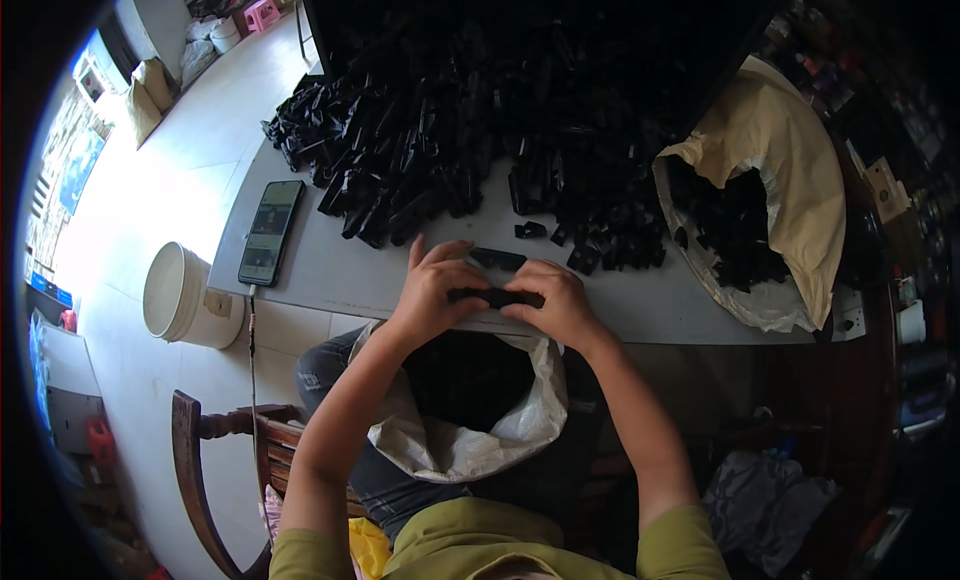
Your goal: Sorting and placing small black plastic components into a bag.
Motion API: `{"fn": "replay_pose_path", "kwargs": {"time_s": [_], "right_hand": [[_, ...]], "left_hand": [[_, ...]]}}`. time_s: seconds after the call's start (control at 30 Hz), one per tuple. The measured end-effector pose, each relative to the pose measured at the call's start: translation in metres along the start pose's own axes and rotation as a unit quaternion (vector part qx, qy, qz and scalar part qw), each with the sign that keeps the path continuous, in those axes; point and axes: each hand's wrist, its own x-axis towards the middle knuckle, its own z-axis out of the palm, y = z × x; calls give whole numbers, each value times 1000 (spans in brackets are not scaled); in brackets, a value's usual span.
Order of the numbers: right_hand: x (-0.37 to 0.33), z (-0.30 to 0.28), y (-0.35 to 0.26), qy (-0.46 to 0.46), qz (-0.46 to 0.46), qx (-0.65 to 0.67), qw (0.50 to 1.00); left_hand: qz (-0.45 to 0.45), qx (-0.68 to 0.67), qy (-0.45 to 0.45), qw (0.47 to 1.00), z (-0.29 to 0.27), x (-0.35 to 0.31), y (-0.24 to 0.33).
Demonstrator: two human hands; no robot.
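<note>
Between my two hands is a small, long black plastic part (495,298), held level just above the table's front edge. My left hand (437,288) pinches its left end with the thumb and fingers, while two of its fingers point up and away. At the other end, my right hand (553,298) closes its thumb and fingers around the part. Another black plastic piece (497,259) lies on the table just beyond my fingers. Below my hands, an open white woven sack (455,460) rests on my lap, its inside dark.
A heap of black plastic parts (400,170) covers the far table. On the right, a tan sack (800,180) stands open with black pieces inside. A phone (271,234) with a cable lies left on the grey table (330,270). Beside it are a white bucket (185,295) and wooden chair (190,480).
</note>
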Motion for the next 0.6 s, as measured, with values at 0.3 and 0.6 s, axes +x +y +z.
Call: {"fn": "replay_pose_path", "kwargs": {"time_s": [0.3,0.6], "right_hand": [[37,-8,20,121,17,-241,963],[4,-18,2,208,73,76,972]], "left_hand": [[-7,-48,95,994,-9,8,23],[-21,17,10,1000,7,33,6]]}}
